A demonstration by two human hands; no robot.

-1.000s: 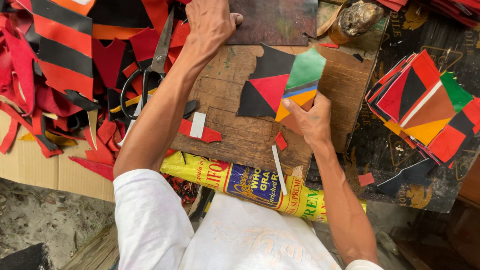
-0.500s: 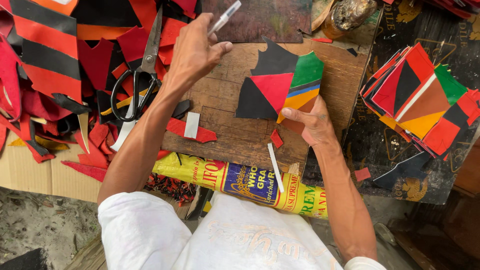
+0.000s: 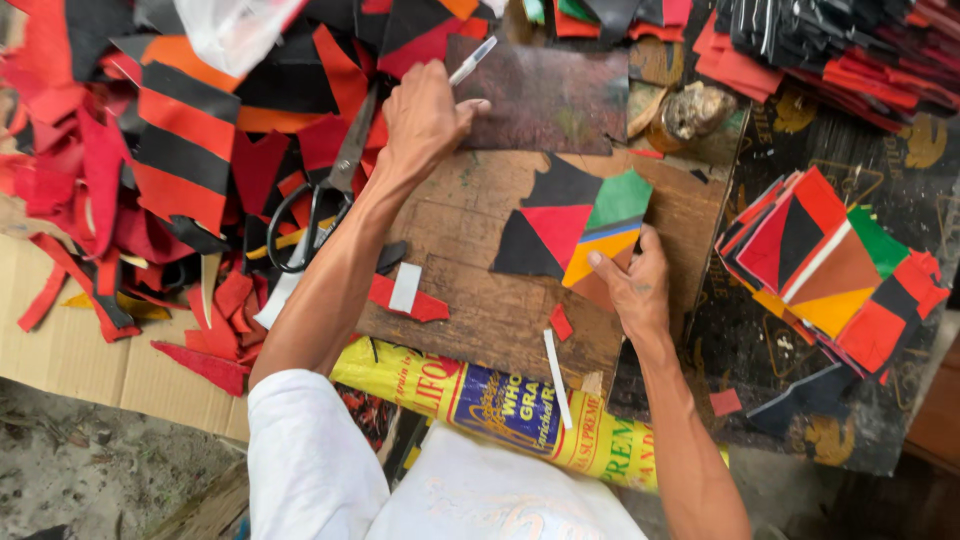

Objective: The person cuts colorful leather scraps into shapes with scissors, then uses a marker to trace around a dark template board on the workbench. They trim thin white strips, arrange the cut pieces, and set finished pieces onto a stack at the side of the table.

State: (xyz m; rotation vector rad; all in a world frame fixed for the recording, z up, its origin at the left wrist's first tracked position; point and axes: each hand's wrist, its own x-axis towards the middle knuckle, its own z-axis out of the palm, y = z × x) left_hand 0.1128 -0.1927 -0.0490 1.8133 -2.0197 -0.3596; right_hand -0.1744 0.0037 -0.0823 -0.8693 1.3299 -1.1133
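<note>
Multicoloured patchwork piece (image 3: 575, 232) lies mid-board (image 3: 470, 300), long axis running 8 to 2 o'clock; my right hand (image 3: 632, 285) presses its 5 o'clock edge, fingers flat. My left hand (image 3: 425, 120), fingers closed, grips a pen (image 3: 472, 60) pointing to 1 o'clock.

One camera only, worn on the person's head, looks almost straight down from close above. The wooden board (image 3: 520, 290) fills the middle of the view, with both forearms running up from the near edge. Cloth scraps (image 3: 150, 150) crowd the far left, and a stack of coloured pieces (image 3: 830, 270) lies right.
</note>
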